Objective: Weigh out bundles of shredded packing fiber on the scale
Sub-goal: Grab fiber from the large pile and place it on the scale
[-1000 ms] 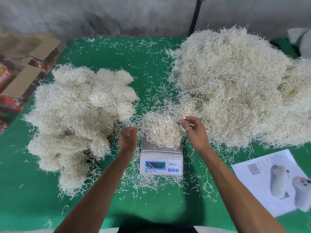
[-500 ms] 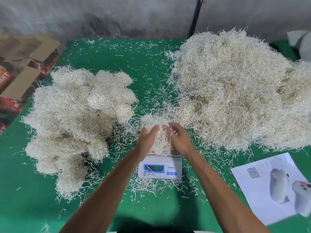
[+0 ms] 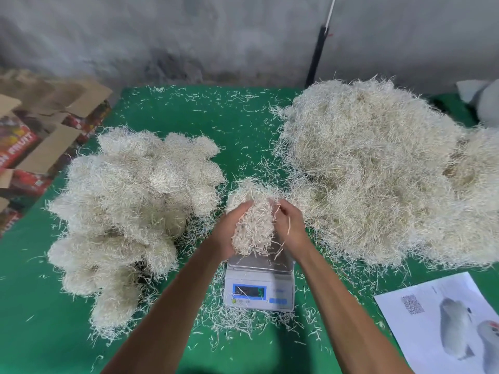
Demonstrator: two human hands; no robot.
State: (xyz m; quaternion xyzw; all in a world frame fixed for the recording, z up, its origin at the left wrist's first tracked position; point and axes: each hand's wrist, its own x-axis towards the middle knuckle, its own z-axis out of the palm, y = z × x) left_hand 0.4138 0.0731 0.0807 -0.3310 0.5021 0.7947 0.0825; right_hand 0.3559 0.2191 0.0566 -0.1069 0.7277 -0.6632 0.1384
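A bundle of pale shredded fiber [image 3: 252, 225] is held between both hands just above the metal pan of a small white digital scale [image 3: 259, 286]. My left hand [image 3: 229, 228] cups its left side and my right hand [image 3: 290, 228] grips its right side, fingers curled into the strands. The bundle's lower end hangs close over the pan. The scale's blue display is blurred and unreadable. A big loose heap of fiber [image 3: 378, 171] lies to the right. A pile of rounded fiber bundles [image 3: 129, 206] lies to the left.
The green table [image 3: 189, 125] is strewn with loose strands, thickest around the scale. A printed sheet [image 3: 445, 319] lies at the front right. Cardboard boxes [image 3: 40, 136] stand off the table's left edge. A black pole [image 3: 317, 55] leans on the grey wall behind.
Both hands closed in on the bundle on the scale and have lifted it off the pan. The view has tilted up a little.
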